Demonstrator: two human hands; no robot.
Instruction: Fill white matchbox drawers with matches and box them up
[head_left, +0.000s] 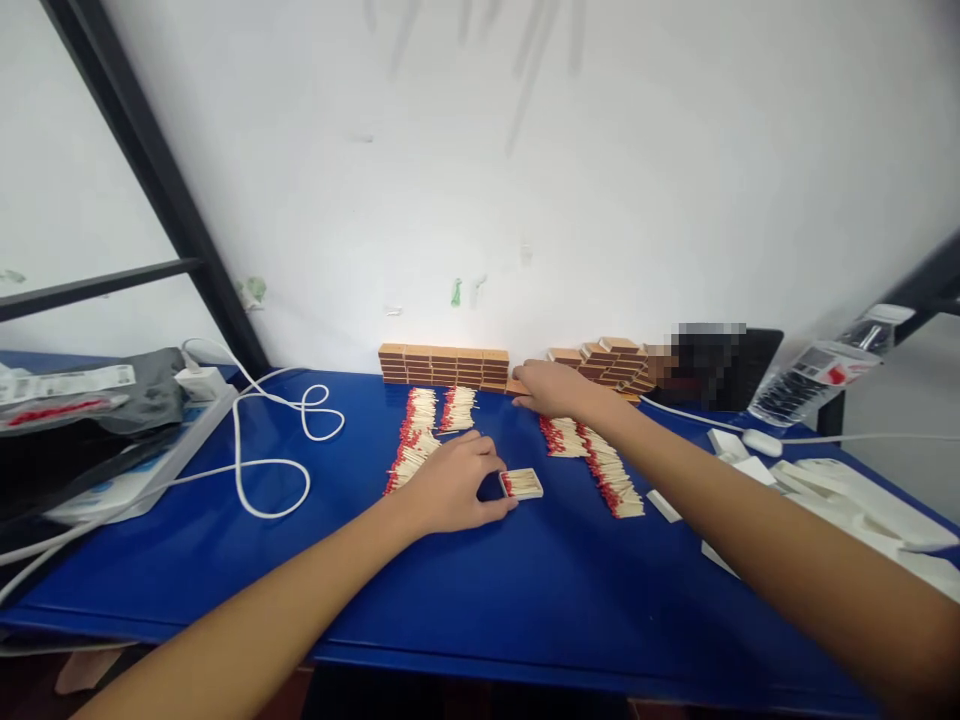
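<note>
My left hand (pixel 459 485) curves its thumb and forefinger around the left end of a small white matchbox tray (pixel 531 486), which lies flat with matches in it. Farther back, my right hand (pixel 551 388) has its fingertips closed on a flat brown matchbox sleeve (pixel 514 386) at the end of a neat stack of matchboxes (pixel 444 366). Loose red-tipped matches (pixel 414 432) lie in rows beside my left hand. More rows of matches (pixel 611 475) spread below my right forearm.
Behind my right hand is a slanted pile of matchboxes (pixel 604 362). A tilted plastic bottle (pixel 821 375) and white empty trays (pixel 832 510) are at right. White cables (pixel 274 460), a power strip (pixel 180 440) and a grey bag (pixel 150 395) occupy the left.
</note>
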